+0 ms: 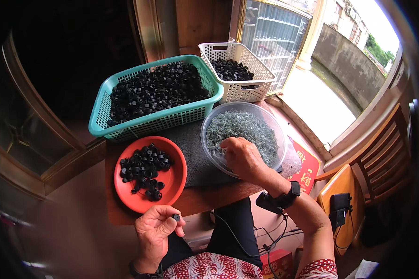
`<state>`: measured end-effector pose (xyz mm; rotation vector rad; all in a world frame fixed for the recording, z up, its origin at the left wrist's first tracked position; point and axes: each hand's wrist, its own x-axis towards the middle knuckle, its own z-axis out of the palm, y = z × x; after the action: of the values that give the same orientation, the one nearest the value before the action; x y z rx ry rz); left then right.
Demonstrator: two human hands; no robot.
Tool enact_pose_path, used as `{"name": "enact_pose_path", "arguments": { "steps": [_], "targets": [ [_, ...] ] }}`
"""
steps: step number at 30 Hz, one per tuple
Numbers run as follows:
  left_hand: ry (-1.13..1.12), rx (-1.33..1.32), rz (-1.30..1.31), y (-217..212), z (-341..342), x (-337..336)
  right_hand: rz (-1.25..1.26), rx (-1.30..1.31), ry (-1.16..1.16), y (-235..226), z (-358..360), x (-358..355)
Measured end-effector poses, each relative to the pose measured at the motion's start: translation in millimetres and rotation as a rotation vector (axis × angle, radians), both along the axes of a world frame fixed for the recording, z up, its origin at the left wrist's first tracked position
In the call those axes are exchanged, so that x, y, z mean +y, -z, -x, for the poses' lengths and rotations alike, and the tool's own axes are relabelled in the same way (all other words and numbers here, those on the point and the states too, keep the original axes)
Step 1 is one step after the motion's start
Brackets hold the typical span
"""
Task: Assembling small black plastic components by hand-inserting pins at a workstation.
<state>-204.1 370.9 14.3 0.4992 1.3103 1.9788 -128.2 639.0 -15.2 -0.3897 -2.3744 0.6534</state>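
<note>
My left hand (pixel 156 232), low in front of the table edge, pinches a small black plastic cap (pixel 176 217) between thumb and fingers. Just beyond it sits a round orange-red dish (pixel 180 158) with a loose pile of black plastic caps (pixel 146 169). To the right stands a clear round tub (pixel 282 158) filled with thin silvery metal pieces (pixel 242 128) that look like screws or nails. Over the near part of this tub my right hand (pixel 244 156) reaches in with fingers curled together. Whatever lies between those fingertips is too small to make out.
At the back left a teal basket (pixel 158 118) is full of black caps. A white perforated basket (pixel 260 74) behind the tub holds more. Everything rests on a wooden table (pixel 214 197) with a dark mat. A wooden chair (pixel 347 190) and cables (pixel 274 244) are at the right.
</note>
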Motion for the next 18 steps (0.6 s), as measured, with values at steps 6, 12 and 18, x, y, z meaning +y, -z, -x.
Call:
{"name": "enact_pose_path", "arguments": {
  "steps": [6, 12, 18],
  "targets": [
    [-0.004, 0.0, -0.01, 0, -3, 0, 0.378, 0.023, -0.113, -20, -17, -4],
    [0.067, -0.083, -0.05, 4, 2, 3, 1.051, 0.17, -0.141, -46, -28, -51],
    [0.078, -0.187, -0.076, 1, -2, 2, 1.277, 0.315, -0.283, -41, -34, -112]
  ]
}}
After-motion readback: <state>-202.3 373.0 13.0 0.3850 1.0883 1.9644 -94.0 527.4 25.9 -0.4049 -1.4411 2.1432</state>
